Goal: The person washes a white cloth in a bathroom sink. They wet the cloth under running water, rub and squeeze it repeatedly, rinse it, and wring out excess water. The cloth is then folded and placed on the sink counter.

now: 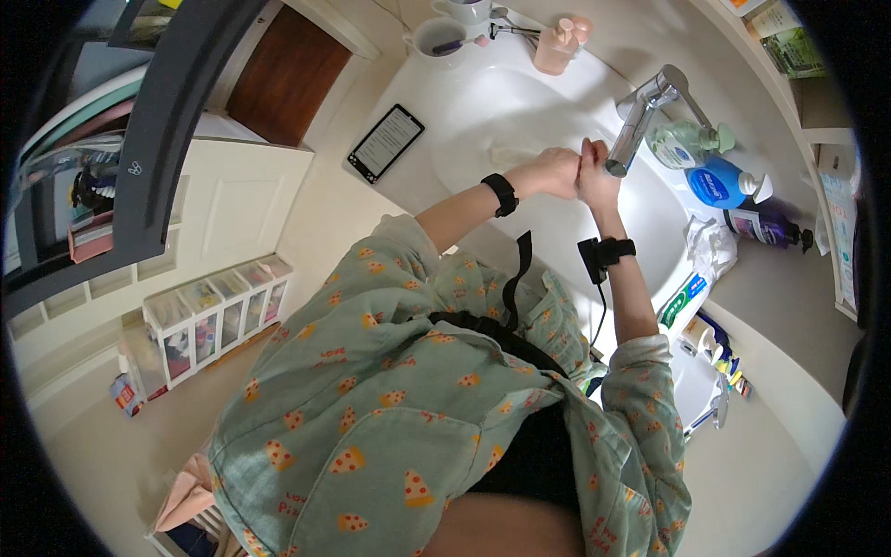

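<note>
My left hand (pixel 557 174) and my right hand (pixel 598 174) are pressed together over the white washbasin (pixel 654 230). The left one is curled against the right, whose fingers are bent upward. Whether anything lies between them is hidden. Just right of my right hand is the spout of a chrome mixer tap (pixel 630 139), its lever raised. I cannot make out a water stream. A black strap (pixel 500 195) circles my left wrist. Another black strap, with a small device and cable (pixel 604 256), is on my right forearm.
A lit e-reader (pixel 386 143) lies on the basin's left rim. White mugs (pixel 438 38) and a peach pump bottle (pixel 555 47) stand behind. Along the right are green (pixel 679 145), blue (pixel 717 182) and purple (pixel 759 226) pump bottles, crumpled white tissue (pixel 710 247) and a toothpaste box (pixel 683 301).
</note>
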